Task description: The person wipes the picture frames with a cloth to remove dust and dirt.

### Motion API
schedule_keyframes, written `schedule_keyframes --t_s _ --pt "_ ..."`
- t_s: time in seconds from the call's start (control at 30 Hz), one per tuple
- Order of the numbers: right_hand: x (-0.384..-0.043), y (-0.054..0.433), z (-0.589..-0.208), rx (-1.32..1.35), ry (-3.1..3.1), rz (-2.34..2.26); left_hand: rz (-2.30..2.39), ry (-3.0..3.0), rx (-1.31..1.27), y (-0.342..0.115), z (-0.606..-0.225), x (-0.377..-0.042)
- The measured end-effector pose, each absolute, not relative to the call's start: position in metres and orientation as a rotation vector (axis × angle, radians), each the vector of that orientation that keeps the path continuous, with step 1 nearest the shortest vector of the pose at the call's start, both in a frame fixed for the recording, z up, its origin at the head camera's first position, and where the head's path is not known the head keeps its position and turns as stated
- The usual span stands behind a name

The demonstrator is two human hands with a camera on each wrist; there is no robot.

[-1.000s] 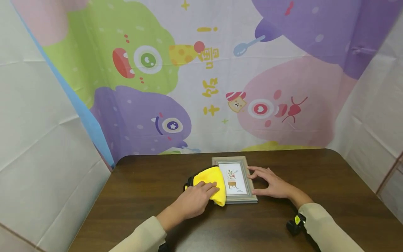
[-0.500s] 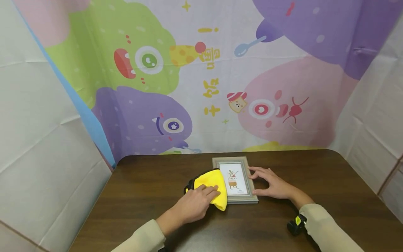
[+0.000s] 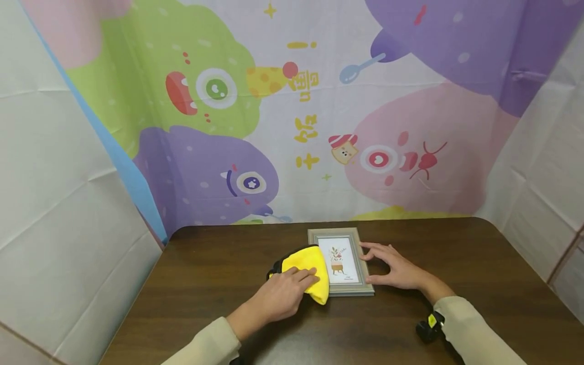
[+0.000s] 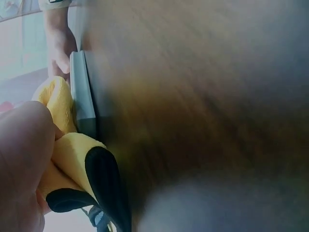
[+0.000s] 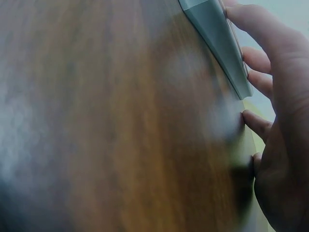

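Note:
A picture frame [image 3: 333, 232] with a pale wooden border lies flat on the table, its print a potted plant. My left hand [image 3: 279, 296] grips a folded yellow cloth [image 3: 306, 257] with black trim, which covers the left border of the frame. In the left wrist view the cloth [image 4: 72, 151] bunches under the hand against the frame's side [image 4: 83, 96]. At the right border, the spread thumb and fingertips of my right hand [image 3: 398, 266] touch the edge. The right wrist view has these fingers along the side of the frame [image 5: 217, 38].
The dark brown table [image 3: 205, 284] has rounded back corners. Behind it hangs a cartoon-printed curtain [image 3: 315, 192], with pale panels [image 3: 68, 213] at both sides. A black device [image 3: 428, 328] sits at the right wrist.
The left hand and the cloth have slid slightly toward the person along the left border, then stayed put. The right hand and the frame keep their places.

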State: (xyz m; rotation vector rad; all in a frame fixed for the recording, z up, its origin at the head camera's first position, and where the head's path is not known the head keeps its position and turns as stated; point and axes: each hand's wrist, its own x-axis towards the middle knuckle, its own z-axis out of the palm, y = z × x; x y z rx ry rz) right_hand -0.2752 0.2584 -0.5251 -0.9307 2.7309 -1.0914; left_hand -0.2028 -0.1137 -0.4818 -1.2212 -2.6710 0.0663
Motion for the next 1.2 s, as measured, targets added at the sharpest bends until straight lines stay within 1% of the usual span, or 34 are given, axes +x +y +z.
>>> schedule_keyframes --t_s 0.5,1.2 --pt "-0.275 0.258 -0.527 -0.938 2.728 -1.089 0.154 -2.777 -1.165 -0.107 -0.479 -0.230" --pt "-0.276 0.259 -0.526 -0.927 2.732 -1.078 0.096 -2.866 -1.073 -0.100 -0.478 -0.289"
